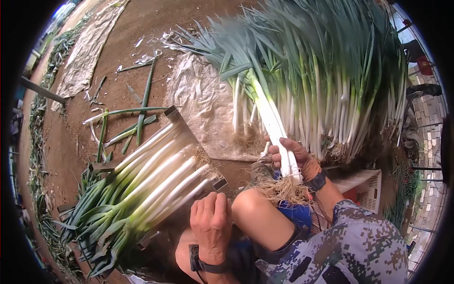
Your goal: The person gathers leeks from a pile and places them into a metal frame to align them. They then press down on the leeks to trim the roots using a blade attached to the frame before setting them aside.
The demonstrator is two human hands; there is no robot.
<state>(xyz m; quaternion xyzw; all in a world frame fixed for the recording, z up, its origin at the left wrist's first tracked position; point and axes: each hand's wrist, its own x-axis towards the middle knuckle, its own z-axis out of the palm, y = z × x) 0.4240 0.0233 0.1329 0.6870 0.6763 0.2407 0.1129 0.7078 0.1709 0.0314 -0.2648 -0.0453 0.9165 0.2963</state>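
Your right hand (301, 154) wraps its fingers round the held leeks (271, 113), whose long axis runs from roots (281, 191) beside your knee (255, 203) forward and leftward to green leaves (236, 70). Your left hand (210, 225) lies curled farther off; its grip, if any, is hidden.

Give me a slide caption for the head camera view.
Right hand grasping white-stemmed leeks near the roots, left hand beside a knee, more leeks standing massed beyond.

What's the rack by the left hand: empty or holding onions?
Holding onions. Several long onions lie across the rack, roots near one side, green leaves poking out past the other.
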